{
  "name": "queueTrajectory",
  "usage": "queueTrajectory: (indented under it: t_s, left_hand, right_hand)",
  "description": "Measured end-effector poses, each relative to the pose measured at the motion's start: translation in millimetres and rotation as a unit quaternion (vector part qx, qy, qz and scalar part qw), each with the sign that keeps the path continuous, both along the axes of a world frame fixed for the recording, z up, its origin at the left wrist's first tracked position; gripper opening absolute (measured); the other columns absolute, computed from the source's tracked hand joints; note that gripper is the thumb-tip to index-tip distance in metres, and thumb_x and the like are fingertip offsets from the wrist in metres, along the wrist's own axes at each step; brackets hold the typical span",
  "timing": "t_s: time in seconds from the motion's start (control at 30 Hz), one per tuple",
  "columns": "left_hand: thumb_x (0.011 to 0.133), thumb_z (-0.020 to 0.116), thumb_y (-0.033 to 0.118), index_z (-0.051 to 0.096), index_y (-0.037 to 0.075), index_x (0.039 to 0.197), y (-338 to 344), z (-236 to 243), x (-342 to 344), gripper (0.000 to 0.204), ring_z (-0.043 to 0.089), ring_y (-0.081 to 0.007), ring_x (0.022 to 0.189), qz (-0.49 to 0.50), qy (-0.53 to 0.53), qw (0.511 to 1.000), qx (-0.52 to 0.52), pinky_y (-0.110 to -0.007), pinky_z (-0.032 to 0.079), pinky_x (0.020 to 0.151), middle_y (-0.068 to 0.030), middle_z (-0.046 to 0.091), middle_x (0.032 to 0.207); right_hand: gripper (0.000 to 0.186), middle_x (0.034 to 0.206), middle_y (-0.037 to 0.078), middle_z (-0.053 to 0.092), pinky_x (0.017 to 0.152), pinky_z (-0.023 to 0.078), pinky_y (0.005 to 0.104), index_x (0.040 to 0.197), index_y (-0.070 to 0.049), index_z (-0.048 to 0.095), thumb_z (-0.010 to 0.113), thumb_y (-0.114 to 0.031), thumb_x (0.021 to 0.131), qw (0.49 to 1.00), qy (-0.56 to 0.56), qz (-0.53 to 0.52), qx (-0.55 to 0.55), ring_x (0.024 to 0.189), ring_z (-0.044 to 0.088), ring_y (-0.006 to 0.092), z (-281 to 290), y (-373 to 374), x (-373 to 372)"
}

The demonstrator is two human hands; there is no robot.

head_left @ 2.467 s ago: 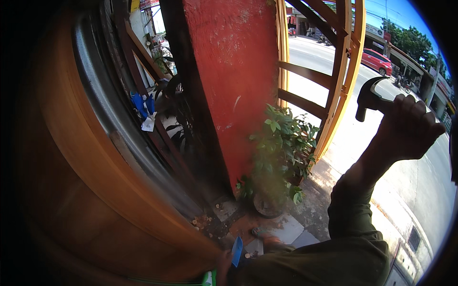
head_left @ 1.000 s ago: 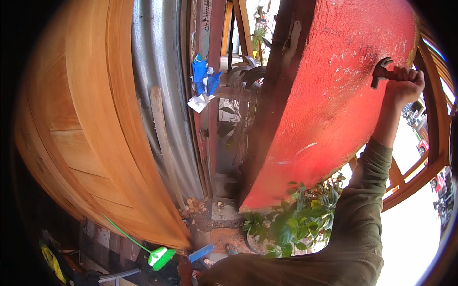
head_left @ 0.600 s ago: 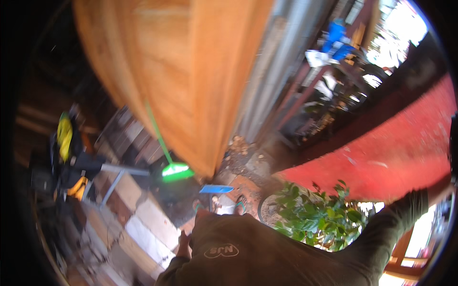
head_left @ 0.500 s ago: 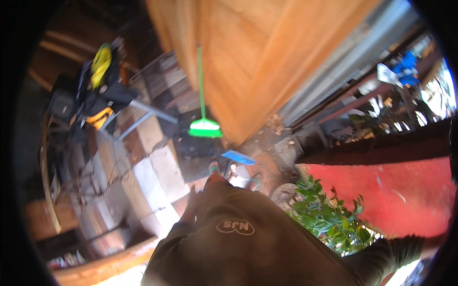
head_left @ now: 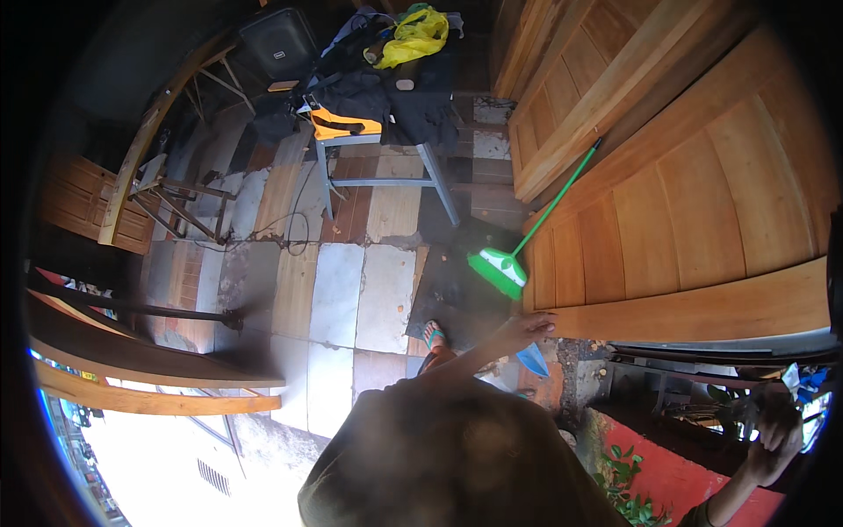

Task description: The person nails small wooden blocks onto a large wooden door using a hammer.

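Note:
My left hand (head_left: pixel 529 327) reaches forward over the floor, close to the bottom end of a wooden panel door (head_left: pixel 650 255). Its fingers are loosely apart and nothing shows in them. Beyond it, a broom (head_left: pixel 502 270) with a green and white head and a green stick leans against the wood, bristles down. Partly under my left hand lies a blue dustpan-like piece (head_left: pixel 533 360). Far to the right, my right hand (head_left: pixel 776 432) is raised beside a dark cluttered ledge; shadow and blur hide its fingers. A sandalled foot (head_left: pixel 434 335) shows below me.
Another wooden door (head_left: pixel 571 97) stands behind. A metal-legged table (head_left: pixel 382 182) holds dark cloth, a yellow bag (head_left: pixel 416 37) and an orange-handled saw (head_left: pixel 344 126). A black speaker (head_left: pixel 277 46) stands behind. A red wall (head_left: pixel 672 465) and a leafy plant (head_left: pixel 628 492) are at lower right.
My view has swung, so the table and broom appear further right. My left hand has gone from near my body out toward the door. My right hand has come into view.

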State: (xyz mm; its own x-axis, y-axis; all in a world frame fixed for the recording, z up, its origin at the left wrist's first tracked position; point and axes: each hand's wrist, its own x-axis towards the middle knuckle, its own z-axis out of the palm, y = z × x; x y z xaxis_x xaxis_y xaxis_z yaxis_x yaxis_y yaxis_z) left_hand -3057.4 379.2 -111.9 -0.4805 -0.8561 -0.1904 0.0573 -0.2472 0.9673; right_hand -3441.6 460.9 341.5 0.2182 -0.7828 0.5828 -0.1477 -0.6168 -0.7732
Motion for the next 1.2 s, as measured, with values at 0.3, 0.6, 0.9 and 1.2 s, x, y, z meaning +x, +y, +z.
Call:
queueTrajectory:
  t_s: [0.3,0.6,0.9,1.2]
  left_hand:
    - [0.113,0.036,0.062,0.046,0.003,0.152,22,59,190,0.071,0.056,-0.0253,0.138,0.028,0.341,0.928,0.149,-0.046,0.049,0.113,-0.0138,0.055,0.147]
    - [0.106,0.061,0.059,0.065,0.006,0.110,78,71,365,0.053,0.062,-0.0125,0.056,0.521,0.136,0.827,0.160,-0.026,0.051,0.056,-0.0023,0.062,0.067]
    - [0.098,0.081,0.042,0.065,0.008,0.080,53,70,503,0.042,0.050,-0.0060,0.053,0.585,-0.178,0.777,0.149,-0.027,0.041,0.050,0.0026,0.056,0.059]
    - [0.107,0.067,0.045,0.064,0.005,0.133,68,-4,568,0.048,0.068,-0.0196,0.091,0.687,-0.238,0.656,0.200,-0.039,0.056,0.082,-0.0118,0.075,0.104]
  right_hand:
    - [0.047,0.061,0.005,0.046,0.054,0.034,0.0330,0.068,-0.006,0.044,0.054,-0.024,0.110,0.877,-0.250,0.217,0.348,0.054,0.042,0.0154,-254,-134,441]
    - [0.029,0.100,0.012,0.076,0.077,0.055,0.0304,0.113,0.002,0.075,0.065,-0.026,0.110,0.875,0.204,0.320,0.300,0.089,0.070,0.0147,-325,-176,616]
    - [0.043,0.080,0.013,0.075,0.076,0.056,0.0395,0.097,0.000,0.073,0.081,-0.043,0.092,0.591,0.424,0.625,0.285,0.079,0.075,0.0257,-388,-242,796]
    - [0.042,0.086,0.016,0.076,0.075,0.059,0.0461,0.100,-0.005,0.078,0.082,-0.046,0.088,0.677,0.395,0.610,0.115,0.082,0.076,0.0347,-492,-314,926]
